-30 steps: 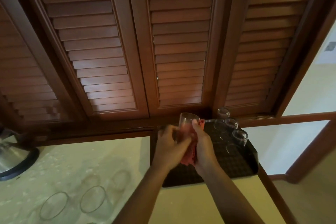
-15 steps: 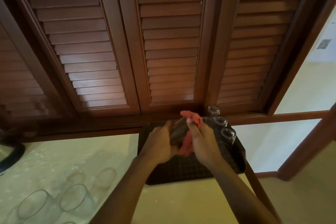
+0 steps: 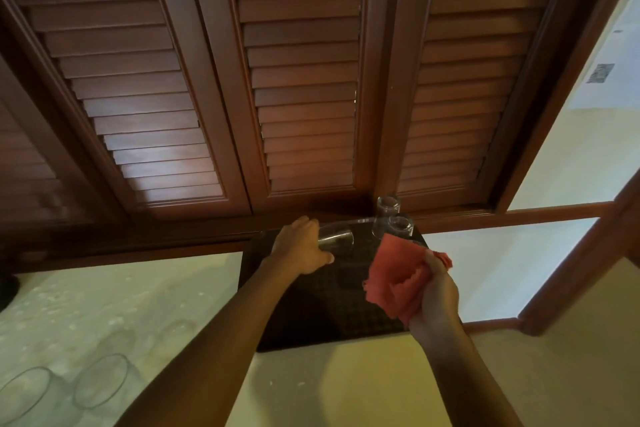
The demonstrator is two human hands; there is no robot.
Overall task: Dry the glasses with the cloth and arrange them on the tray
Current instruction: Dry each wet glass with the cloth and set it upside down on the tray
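Observation:
My left hand (image 3: 301, 248) grips a clear glass (image 3: 337, 236), lying on its side above the far part of the dark tray (image 3: 311, 315). My right hand (image 3: 434, 298) holds the crumpled red cloth (image 3: 394, 279) over the tray's right side, apart from the glass. Two dried glasses (image 3: 389, 215) stand upside down at the tray's far right corner; the cloth hides anything nearer along that edge. Clear glasses (image 3: 100, 380) stand on the counter at the lower left.
The pale counter (image 3: 322, 388) ends close to the tray's right edge, with a wooden rail and floor beyond. Brown louvred shutters (image 3: 298, 80) rise directly behind the tray. A dark rounded object (image 3: 7, 282) shows at the left edge.
My hands have separated: the right pulled the cloth off the glass toward me and rightward, while the left keeps the glass, tipped on its side, over the tray's far part.

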